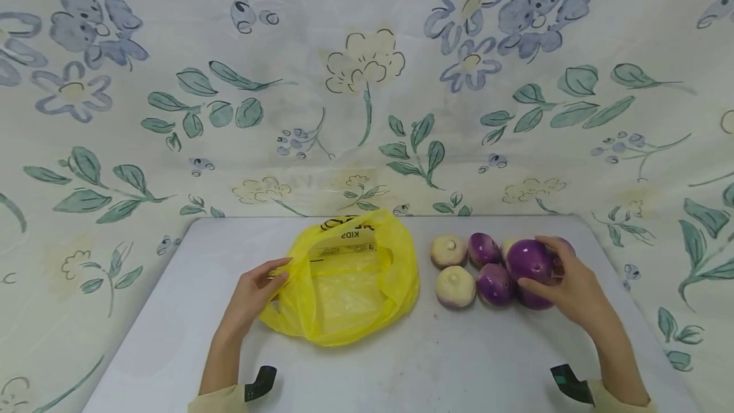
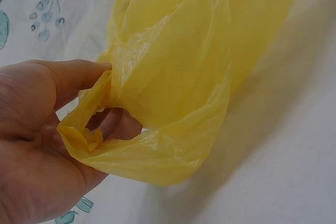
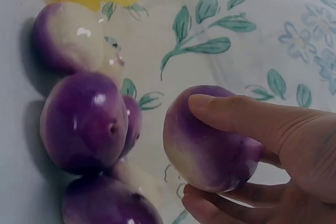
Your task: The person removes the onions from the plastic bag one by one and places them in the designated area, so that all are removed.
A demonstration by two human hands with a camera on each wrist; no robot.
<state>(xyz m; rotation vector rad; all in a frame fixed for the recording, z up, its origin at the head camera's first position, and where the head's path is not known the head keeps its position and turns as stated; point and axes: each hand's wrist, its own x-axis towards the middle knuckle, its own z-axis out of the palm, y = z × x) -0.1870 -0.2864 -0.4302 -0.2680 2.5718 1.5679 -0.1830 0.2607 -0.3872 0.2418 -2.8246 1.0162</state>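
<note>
A yellow plastic bag (image 1: 344, 336) lies on the table with its mouth spread open toward me, and printed lettering shows on its far inner wall. My left hand (image 1: 251, 295) holds the bag's left rim; in the left wrist view a loop of film (image 2: 157, 161) passes around the fingers. With thumb and fingers, my right hand (image 1: 573, 289) grips a purple-and-white turnip (image 3: 202, 150) above the other turnips. To the bag's right sit several more, including two pale ones (image 1: 455, 287) nearest the bag and a purple one (image 1: 496, 285); some are partly hidden behind the held turnip and hand.
The white tabletop (image 1: 367, 381) carries the bag and turnips. A cloth with flowers and leaves (image 1: 367, 145) hangs behind its far edge and continues at both sides. Dark curved pieces (image 1: 260, 384) stick out at both wrists.
</note>
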